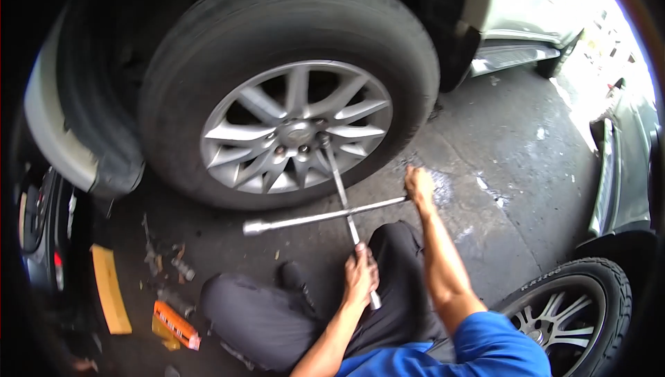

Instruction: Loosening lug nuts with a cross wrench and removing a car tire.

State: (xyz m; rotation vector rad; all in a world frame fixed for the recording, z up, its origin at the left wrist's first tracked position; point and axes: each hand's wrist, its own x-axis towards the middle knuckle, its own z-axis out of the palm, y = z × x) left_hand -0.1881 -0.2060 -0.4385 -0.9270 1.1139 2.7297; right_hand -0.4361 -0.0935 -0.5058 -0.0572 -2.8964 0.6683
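A silver four-way lug wrench [305, 218] reaches from my lap to the mounted car wheel [242, 124]. Its far socket meets the hub area at the right side of the lug nuts [303, 149]; whether it sits fully over a nut is too small to tell. My left hand [361, 274] is wrapped round the near arm of the wrench, close to its end. At the end of the right-hand arm, my right hand [420, 186] is closed on the bar. The opposite arm sticks out to the left, its socket free.
A loose wheel [568, 315] lies at the lower right. An orange box [176, 324] and a yellow strip [111, 290] are on the floor [485, 169] at left. Car bodywork overhangs the tire, with a side step [516, 58] at upper right. Another vehicle [627, 162] stands at far right.
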